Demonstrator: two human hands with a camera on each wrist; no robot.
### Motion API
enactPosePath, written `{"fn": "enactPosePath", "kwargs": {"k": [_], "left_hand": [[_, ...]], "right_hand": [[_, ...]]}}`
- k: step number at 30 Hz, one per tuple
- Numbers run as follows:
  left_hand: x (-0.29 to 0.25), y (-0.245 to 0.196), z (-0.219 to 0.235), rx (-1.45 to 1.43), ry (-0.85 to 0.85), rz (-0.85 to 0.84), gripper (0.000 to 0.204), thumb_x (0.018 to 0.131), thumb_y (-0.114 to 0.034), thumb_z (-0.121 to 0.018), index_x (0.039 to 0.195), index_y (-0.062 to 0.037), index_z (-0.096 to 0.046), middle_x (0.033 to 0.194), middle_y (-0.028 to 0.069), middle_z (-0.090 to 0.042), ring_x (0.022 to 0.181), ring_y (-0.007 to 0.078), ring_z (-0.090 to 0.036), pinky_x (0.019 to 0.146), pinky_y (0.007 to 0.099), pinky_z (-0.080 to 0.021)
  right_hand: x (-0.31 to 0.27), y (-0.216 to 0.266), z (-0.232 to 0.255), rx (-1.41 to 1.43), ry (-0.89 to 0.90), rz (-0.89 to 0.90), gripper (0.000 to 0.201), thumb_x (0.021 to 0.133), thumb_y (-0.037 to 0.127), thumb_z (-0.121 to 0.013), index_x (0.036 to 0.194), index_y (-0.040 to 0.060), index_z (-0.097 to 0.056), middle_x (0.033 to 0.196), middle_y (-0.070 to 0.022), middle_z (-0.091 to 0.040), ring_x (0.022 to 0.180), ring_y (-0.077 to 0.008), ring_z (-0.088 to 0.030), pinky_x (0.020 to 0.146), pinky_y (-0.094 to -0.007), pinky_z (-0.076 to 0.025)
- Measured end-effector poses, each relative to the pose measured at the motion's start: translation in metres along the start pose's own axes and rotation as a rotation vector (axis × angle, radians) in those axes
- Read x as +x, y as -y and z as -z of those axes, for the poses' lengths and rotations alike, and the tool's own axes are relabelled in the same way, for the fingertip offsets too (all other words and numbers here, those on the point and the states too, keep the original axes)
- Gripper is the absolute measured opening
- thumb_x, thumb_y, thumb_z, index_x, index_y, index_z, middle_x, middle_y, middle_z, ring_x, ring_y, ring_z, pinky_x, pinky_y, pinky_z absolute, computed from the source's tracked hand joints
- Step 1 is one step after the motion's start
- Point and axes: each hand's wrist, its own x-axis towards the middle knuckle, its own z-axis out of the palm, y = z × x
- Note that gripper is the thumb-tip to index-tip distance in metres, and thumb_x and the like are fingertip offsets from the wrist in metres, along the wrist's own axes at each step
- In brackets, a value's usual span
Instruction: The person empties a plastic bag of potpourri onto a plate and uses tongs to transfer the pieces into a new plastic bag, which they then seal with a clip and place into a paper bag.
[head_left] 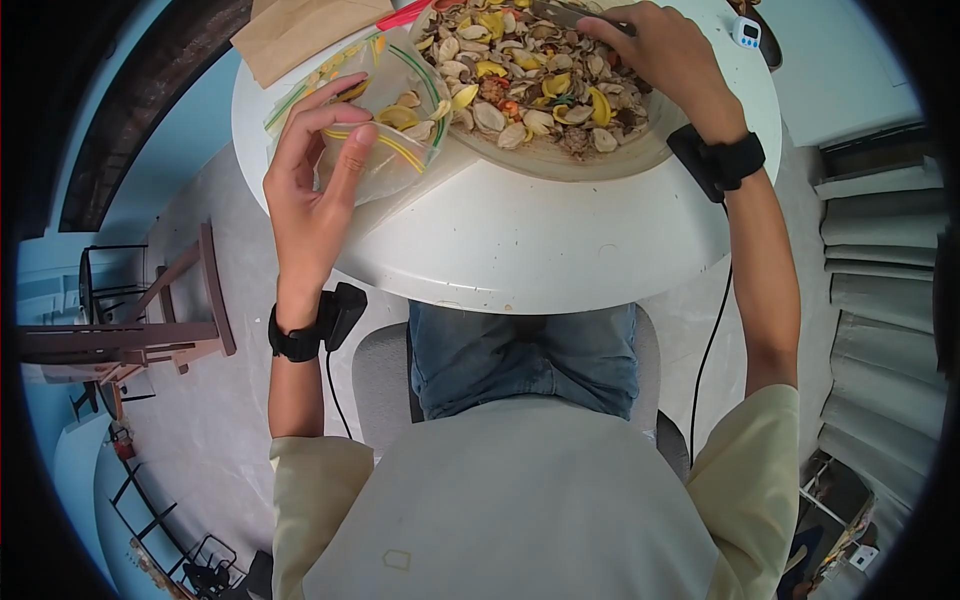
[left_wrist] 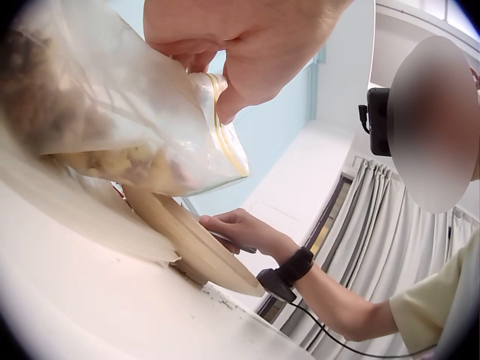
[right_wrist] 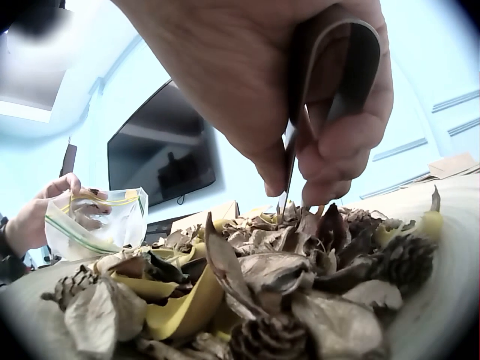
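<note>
My left hand pinches the zip edge of a clear zip-top bag, its mouth parted and facing the bowl. Pale and yellow dried pieces lie inside the bag. Just right of it is a wide, shallow bowl heaped with potpourri: dried petals, yellow peel-like strips and small cones. Over the bowl's far right side, my right hand grips metal tongs by their bent end. The tips point down into the potpourri, partly hidden among the pieces.
Brown paper lies behind the bag at the far left of the round white table. A small white timer stands at the far right. The table's near edge is close to my lap.
</note>
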Motion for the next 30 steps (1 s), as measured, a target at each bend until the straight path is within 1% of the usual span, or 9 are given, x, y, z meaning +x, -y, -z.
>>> {"fn": "enactPosePath", "kwargs": {"k": [8,10,12,16,19,21,25,27,30], "left_hand": [[0.000,0.000,-0.001,-0.001,0.003,-0.007,0.012,0.090,-0.011,-0.066,0.101,-0.0063,-0.065,0.127,0.0115,-0.060,0.119,0.0202,-0.055,0.100,0.0342,-0.044],[0.001,-0.001,-0.003,0.005,0.015,-0.006,0.012,0.090,-0.011,-0.066,0.101,-0.0063,-0.065,0.127,0.0118,-0.060,0.119,0.0204,-0.055,0.100,0.0343,-0.044],[0.001,-0.003,-0.004,-0.010,0.008,0.009,0.012,0.090,-0.011,-0.066,0.102,-0.0062,-0.064,0.127,0.0123,-0.059,0.120,0.0206,-0.055,0.100,0.0348,-0.044],[0.001,-0.001,-0.002,-0.010,0.006,0.004,0.013,0.091,-0.012,-0.066,0.101,-0.0058,-0.064,0.128,0.0123,-0.059,0.120,0.0209,-0.054,0.101,0.0352,-0.044],[0.002,-0.001,-0.002,0.015,0.005,-0.007,0.012,0.090,-0.011,-0.066,0.101,-0.0052,-0.064,0.128,0.0122,-0.058,0.121,0.0210,-0.054,0.101,0.0351,-0.044],[0.002,-0.001,-0.004,-0.003,0.003,-0.023,0.012,0.090,-0.011,-0.066,0.101,-0.0052,-0.064,0.128,0.0122,-0.058,0.121,0.0212,-0.054,0.101,0.0346,-0.044],[0.001,-0.002,-0.005,-0.020,-0.009,-0.001,0.012,0.090,-0.010,-0.066,0.101,-0.0050,-0.063,0.128,0.0122,-0.059,0.121,0.0213,-0.054,0.101,0.0344,-0.044],[0.001,-0.001,-0.004,-0.013,0.002,-0.008,0.012,0.090,-0.010,-0.066,0.101,-0.0046,-0.063,0.128,0.0123,-0.059,0.120,0.0212,-0.054,0.100,0.0345,-0.044],[0.000,0.000,-0.003,0.014,0.010,-0.028,0.012,0.090,-0.011,-0.066,0.100,-0.0043,-0.063,0.128,0.0124,-0.059,0.119,0.0212,-0.055,0.100,0.0347,-0.045]], "right_hand": [[-0.022,-0.011,0.013,-0.086,-0.024,0.028,0.042,0.090,0.049,-0.062,0.107,0.0126,-0.074,0.064,-0.0055,-0.066,0.051,-0.0128,-0.059,0.056,-0.0270,-0.047],[-0.030,0.009,0.033,-0.155,-0.063,0.085,0.041,0.090,0.048,-0.062,0.106,0.0127,-0.074,0.062,-0.0051,-0.065,0.049,-0.0117,-0.058,0.054,-0.0268,-0.047],[-0.040,0.066,0.075,0.191,0.161,0.066,0.042,0.089,0.049,-0.063,0.107,0.0130,-0.074,0.060,-0.0040,-0.063,0.048,-0.0122,-0.057,0.053,-0.0263,-0.047],[-0.049,0.075,0.053,0.339,0.102,0.066,0.042,0.089,0.048,-0.063,0.106,0.0112,-0.074,0.059,-0.0040,-0.061,0.050,-0.0126,-0.057,0.054,-0.0252,-0.046],[-0.049,0.068,0.024,0.178,0.102,0.225,0.048,0.088,0.052,-0.063,0.105,0.0077,-0.073,0.062,-0.0068,-0.061,0.054,-0.0160,-0.058,0.056,-0.0281,-0.045],[-0.054,0.070,0.009,0.083,-0.220,0.462,0.054,0.086,0.055,-0.063,0.106,0.0052,-0.072,0.065,-0.0099,-0.062,0.057,-0.0189,-0.058,0.057,-0.0313,-0.044],[-0.053,0.081,0.039,0.108,-0.025,0.356,0.059,0.086,0.058,-0.061,0.108,0.0051,-0.071,0.072,-0.0125,-0.065,0.058,-0.0238,-0.059,0.059,-0.0350,-0.045],[-0.047,0.108,0.065,0.133,0.178,-0.125,0.057,0.087,0.058,-0.061,0.109,0.0065,-0.071,0.075,-0.0135,-0.067,0.060,-0.0266,-0.061,0.061,-0.0357,-0.047],[-0.039,0.067,0.056,0.132,0.067,0.117,0.056,0.086,0.058,-0.061,0.109,0.0076,-0.071,0.076,-0.0141,-0.068,0.064,-0.0289,-0.064,0.063,-0.0363,-0.049]]}}
